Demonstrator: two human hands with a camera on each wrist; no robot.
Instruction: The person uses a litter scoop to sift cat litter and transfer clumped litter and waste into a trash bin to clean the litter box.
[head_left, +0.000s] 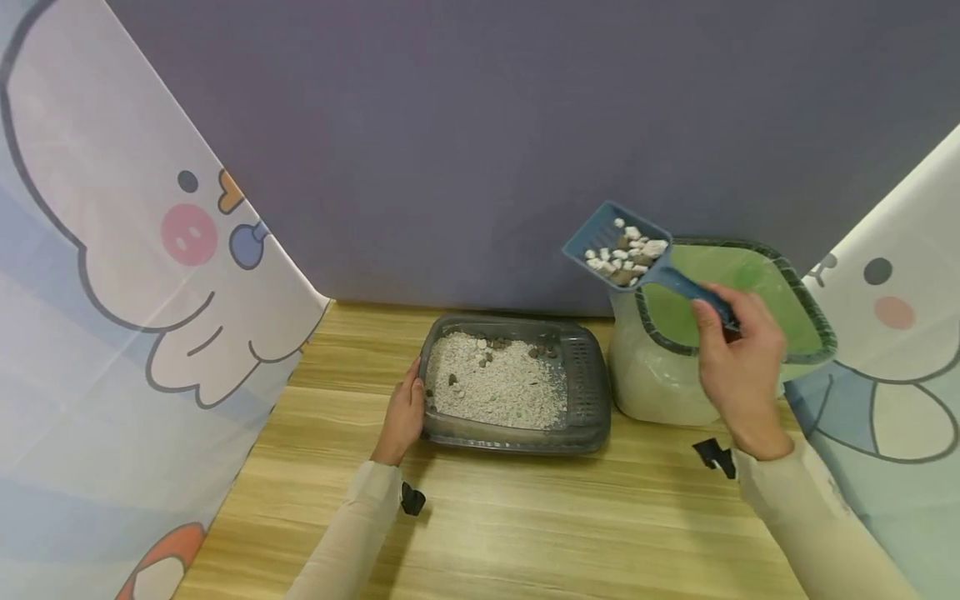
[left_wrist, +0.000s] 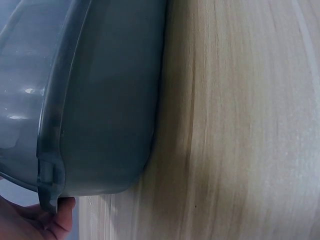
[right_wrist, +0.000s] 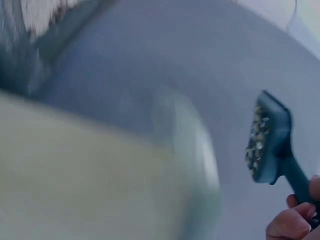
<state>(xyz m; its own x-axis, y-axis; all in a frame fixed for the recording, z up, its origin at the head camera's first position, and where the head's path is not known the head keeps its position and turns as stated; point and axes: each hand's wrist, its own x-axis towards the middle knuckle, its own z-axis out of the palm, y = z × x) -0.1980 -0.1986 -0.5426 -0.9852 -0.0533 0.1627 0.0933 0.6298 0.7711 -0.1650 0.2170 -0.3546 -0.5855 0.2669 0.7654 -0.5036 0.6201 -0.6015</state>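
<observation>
Head view shows the right hand [head_left: 742,358] with its fingers curled round the handle of a blue scoop [head_left: 663,273], which carries white and brown lumps [head_left: 630,250]. Raised clear of the wooden table [head_left: 540,525], the scoop's pan hangs at one o'clock from a grey tray [head_left: 510,438] and at ten o'clock from the middle of a bin [head_left: 660,383]. The left hand [head_left: 405,412] pinches the tray's rim at nine o'clock. Pale litter [head_left: 502,392] lies in the tray; the bin stands just beside it, near three o'clock

Both hands [head_left: 402,418] [head_left: 742,373] curled, well apart
</observation>
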